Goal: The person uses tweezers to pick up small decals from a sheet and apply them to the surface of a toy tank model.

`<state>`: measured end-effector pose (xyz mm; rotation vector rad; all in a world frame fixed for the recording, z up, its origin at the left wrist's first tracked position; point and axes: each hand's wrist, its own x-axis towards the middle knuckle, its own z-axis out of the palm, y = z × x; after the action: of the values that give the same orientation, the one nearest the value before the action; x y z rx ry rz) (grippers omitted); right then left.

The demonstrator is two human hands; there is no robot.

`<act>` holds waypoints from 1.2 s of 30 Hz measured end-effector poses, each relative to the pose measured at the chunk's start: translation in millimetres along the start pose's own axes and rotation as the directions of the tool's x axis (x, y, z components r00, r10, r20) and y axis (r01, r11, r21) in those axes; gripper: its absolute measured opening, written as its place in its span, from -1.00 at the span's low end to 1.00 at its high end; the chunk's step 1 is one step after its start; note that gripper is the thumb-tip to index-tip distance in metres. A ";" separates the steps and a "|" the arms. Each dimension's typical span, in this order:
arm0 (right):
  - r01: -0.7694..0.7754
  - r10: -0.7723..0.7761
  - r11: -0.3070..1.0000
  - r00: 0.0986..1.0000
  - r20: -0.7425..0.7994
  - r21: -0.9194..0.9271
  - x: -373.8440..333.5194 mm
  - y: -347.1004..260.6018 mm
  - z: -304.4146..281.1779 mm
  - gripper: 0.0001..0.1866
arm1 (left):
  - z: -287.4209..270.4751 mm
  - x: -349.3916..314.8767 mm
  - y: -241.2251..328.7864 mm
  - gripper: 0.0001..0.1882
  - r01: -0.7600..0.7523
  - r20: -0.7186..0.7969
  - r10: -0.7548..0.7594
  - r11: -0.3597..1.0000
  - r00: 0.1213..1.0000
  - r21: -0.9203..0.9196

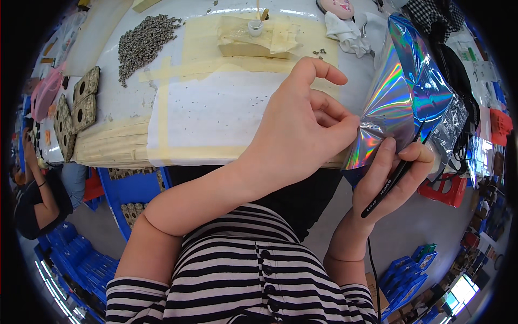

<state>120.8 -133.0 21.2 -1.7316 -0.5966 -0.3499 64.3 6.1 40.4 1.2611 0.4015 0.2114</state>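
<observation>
A shiny holographic silver bag stands at the right end of the bench. My left hand reaches across to it, thumb and a fingertip pinched at its left edge, the other fingers curled loosely. Lower down, my right hand holds black tweezers, their tips pointing up and away over the bag. A finger of that hand also rests against the bag's lower part. What is inside the bag does not show. Left of my left hand, white paper taped to the bench has tiny dark bits scattered over it.
A heap of small metal parts lies at the far left. Near the back, a taped block carries a small white cup. Patterned blocks with round holes lie at left. A crumpled white cloth lies behind the bag. Another person's arm shows far left.
</observation>
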 end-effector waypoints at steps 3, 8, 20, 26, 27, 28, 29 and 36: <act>0.040 -0.040 0.998 0.999 0.001 -0.038 -3.1 -1.1 0.9 -0.83 | 0.2 -0.3 0.4 -0.50 -0.002 -0.003 0.002 1.000 1.000 0.010; 0.126 -0.122 0.986 0.991 0.046 -0.108 -3.5 0.5 -0.1 -0.82 | 1.9 -1.8 1.2 -0.52 -0.030 -0.023 0.031 0.999 0.999 0.036; 0.025 -0.021 0.994 0.999 0.037 -0.107 -1.8 -0.4 -1.7 -0.82 | 2.3 -2.2 -2.1 -0.56 -0.054 -0.034 0.056 0.997 0.998 0.059; -0.108 0.110 0.992 0.994 0.024 -0.057 -2.0 1.7 -5.0 -0.83 | 0.4 -2.6 0.0 -0.54 -0.034 -0.014 0.035 0.999 0.999 0.041; -0.104 0.106 0.992 0.994 0.025 -0.067 -1.9 0.8 -4.2 -0.83 | 0.2 -3.7 1.5 -0.54 -0.031 -0.011 0.032 0.998 0.999 0.045; -0.076 0.077 0.995 0.997 0.025 -0.066 -1.7 0.5 -3.3 -0.82 | 0.2 -4.3 2.3 -0.53 -0.028 -0.007 0.029 0.998 1.000 0.050; -0.047 0.048 0.997 0.999 0.025 -0.064 -1.4 0.2 -1.9 -0.82 | -0.2 -4.8 2.3 -0.53 -0.029 -0.009 0.030 0.998 1.000 0.051; 0.018 -0.017 0.998 1.000 0.014 -0.063 -2.1 -0.8 0.7 -0.82 | 0.7 -4.7 -0.8 -0.54 -0.055 -0.028 0.056 0.998 0.998 0.034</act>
<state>118.6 -132.6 20.6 -1.7918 -0.6162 -0.3735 60.2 3.5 40.6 1.3042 0.3959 0.2715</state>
